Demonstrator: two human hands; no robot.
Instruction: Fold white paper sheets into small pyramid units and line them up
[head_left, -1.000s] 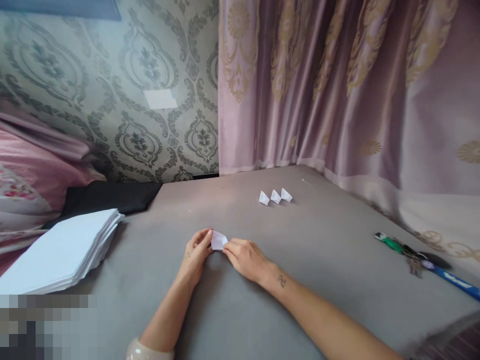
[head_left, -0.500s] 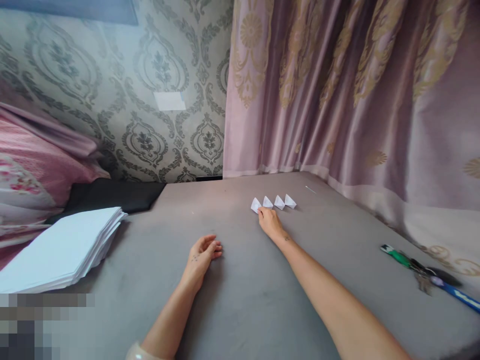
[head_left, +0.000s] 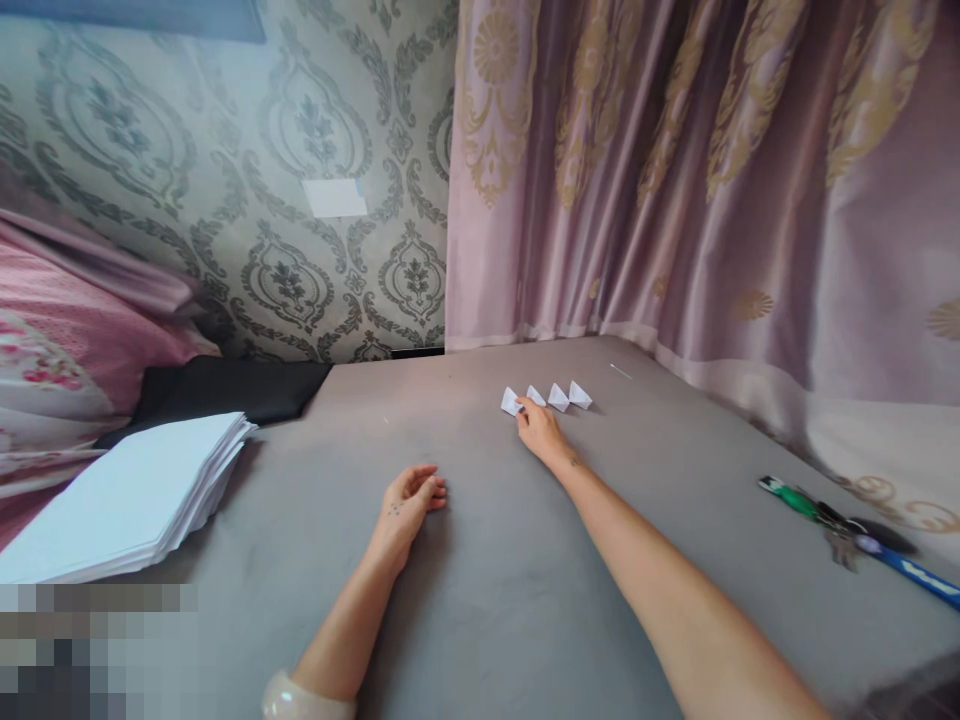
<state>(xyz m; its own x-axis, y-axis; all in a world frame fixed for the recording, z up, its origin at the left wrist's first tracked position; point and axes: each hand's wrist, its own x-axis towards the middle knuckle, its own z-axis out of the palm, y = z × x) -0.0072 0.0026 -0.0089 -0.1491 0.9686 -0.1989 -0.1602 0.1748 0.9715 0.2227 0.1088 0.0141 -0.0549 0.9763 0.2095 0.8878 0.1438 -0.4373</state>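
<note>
Several small white folded paper pieces with pointed tops stand in a row toward the far side of the grey surface (head_left: pixel 480 600). My right hand (head_left: pixel 540 430) reaches to the left end of this row. Its thumb and fingertips close at the right edge of the leftmost folded paper piece (head_left: pixel 509 401). The second folded paper piece (head_left: pixel 535 394) is partly hidden behind my fingers. Nearer and to the left, my left hand (head_left: pixel 409 503) rests on its side, fingers loosely curled and apart, holding nothing.
A thick stack of white paper (head_left: pixel 142 490) lies at the left beside a black flat item (head_left: pixel 232 388). Keys (head_left: pixel 841 548) with a green and blue strap lie at the right. A thin white stick (head_left: pixel 620 371) sits near the curtain (head_left: pixel 675 230).
My right hand has shifted slightly away from me, its fingertips now higher along the leftmost paper piece. The left hand keeps its place. The view has tilted a little.
</note>
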